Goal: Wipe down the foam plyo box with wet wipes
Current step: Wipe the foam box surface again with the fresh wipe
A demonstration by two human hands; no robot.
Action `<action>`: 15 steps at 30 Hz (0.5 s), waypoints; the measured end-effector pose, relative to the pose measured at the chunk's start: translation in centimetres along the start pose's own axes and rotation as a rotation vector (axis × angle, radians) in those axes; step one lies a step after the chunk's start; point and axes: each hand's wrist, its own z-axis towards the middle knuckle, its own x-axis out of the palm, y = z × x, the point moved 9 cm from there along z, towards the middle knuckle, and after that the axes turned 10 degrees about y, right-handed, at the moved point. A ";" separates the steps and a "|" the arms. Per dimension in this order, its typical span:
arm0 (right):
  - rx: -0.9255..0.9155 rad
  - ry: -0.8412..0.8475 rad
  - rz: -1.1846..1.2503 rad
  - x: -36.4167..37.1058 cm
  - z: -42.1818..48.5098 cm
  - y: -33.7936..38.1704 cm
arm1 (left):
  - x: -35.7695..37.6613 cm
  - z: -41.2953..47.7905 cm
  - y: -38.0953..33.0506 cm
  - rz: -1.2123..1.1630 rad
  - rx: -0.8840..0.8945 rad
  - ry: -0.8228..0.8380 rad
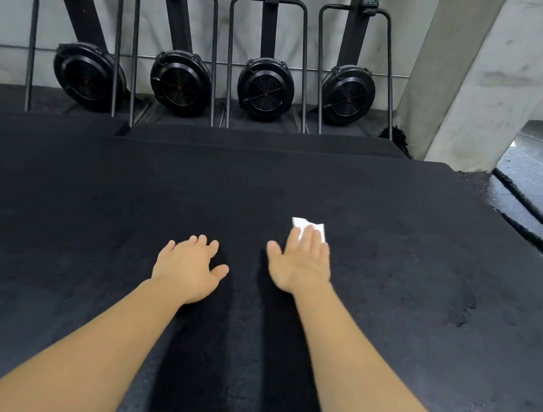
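1. Black foam fills nearly everything in front of me: the foam plyo box [91,199] lies broad and low on the gym floor, top face up. I judge it soft and springy under pressure, with a nap that grips. It is bulky but not fragile, and it needs no lifting, only a steadying palm.
2. Behind it, four fan-wheel machines [265,89] stand in a row against the wall.
3. The left hand [188,265] rests palm down near the middle of the box top. Its fingers [201,241] are apart and relaxed and hold nothing.
4. The right hand [301,268] lies just beside it. Its fingers [309,238] are straight and close together, pressing flat on the wipe rather than curling round it.
5. The wet wipe [305,225] is a small white folded square on the box top under those fingertips, with its far edge showing. It looks light, limp and damp, so it is likely to bunch or drag on the nap. I would keep it pinned under the full flat of the fingers, not pinched by a corner.
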 end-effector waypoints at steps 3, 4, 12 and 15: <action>-0.124 0.037 -0.039 1.5 -0.8 5.1 | -0.2 0.1 0.1 -0.031 0.009 0.023; -0.171 0.062 -0.062 2.0 -1.0 6.6 | -0.2 0.1 0.1 -0.048 0.015 0.028; -0.408 0.125 -0.125 0.0 -0.4 3.5 | -0.2 0.2 -0.2 -0.047 -0.012 0.109; -0.322 0.071 -0.103 -1.6 0.8 -2.0 | -0.1 0.1 -0.3 -0.039 -0.011 0.119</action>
